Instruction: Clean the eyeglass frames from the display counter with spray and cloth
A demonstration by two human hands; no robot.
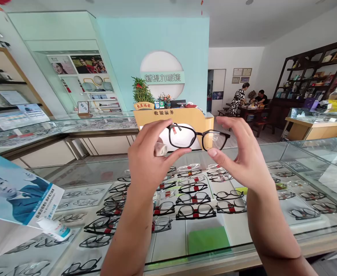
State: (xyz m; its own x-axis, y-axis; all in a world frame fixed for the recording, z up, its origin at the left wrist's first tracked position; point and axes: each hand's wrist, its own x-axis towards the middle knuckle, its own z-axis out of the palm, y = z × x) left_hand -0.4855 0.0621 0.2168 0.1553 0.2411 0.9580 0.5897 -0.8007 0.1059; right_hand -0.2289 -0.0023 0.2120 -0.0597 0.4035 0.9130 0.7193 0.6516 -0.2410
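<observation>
A black-framed pair of eyeglasses (199,133) is held up in front of me above the glass counter, slightly tilted down to the right. My left hand (148,157) grips it at the left lens, index finger at the top corner and thumb beneath the rim. Tucked in that palm is a rolled greyish-white piece, apparently cloth (160,149). Around the right lens curls my right hand (243,153), its thumb against the lower rim and its index finger above. The folded temples are mostly hidden. Below, rows of spectacle frames (195,211) lie inside the display case.
The glass counter top (272,151) spans the foreground. On the left stand a poster (18,191) and a white bottle (55,229). A green sheet (208,240) lies in the case. Farther back are a wooden reception desk (174,115) and two people (240,99) at a table.
</observation>
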